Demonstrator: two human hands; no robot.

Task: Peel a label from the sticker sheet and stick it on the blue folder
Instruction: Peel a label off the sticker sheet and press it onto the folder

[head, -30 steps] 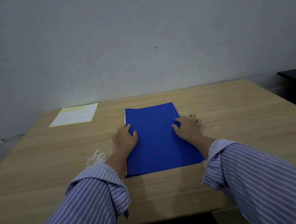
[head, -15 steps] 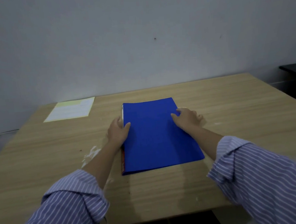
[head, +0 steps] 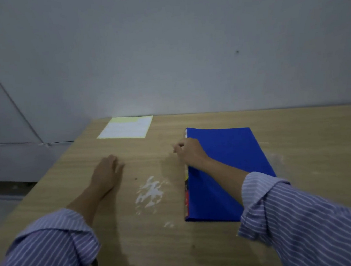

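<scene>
- Progress: basically nothing done yet imo. No label peeled, blue folder [head: 227, 166] bare on the worktop [head: 299, 142].
- Sticker sheet [head: 126, 128] lies well apart from the folder, off its far-left corner.
- Left hand [head: 107, 173] flat, empty, left of the folder, nearer than the sheet.
- Right hand [head: 190, 151] loosely curled at the folder's left edge, gripping nothing afaict.

We see a plain grey wall [head: 162, 48] behind a wooden table [head: 299, 142] with a light grain. A white smear [head: 150, 192] marks the tabletop. On the left a thin cable [head: 5, 93] slants down the wall to a ledge [head: 10, 144]. The light is dim, with a pale glow at the table's far edge.
</scene>
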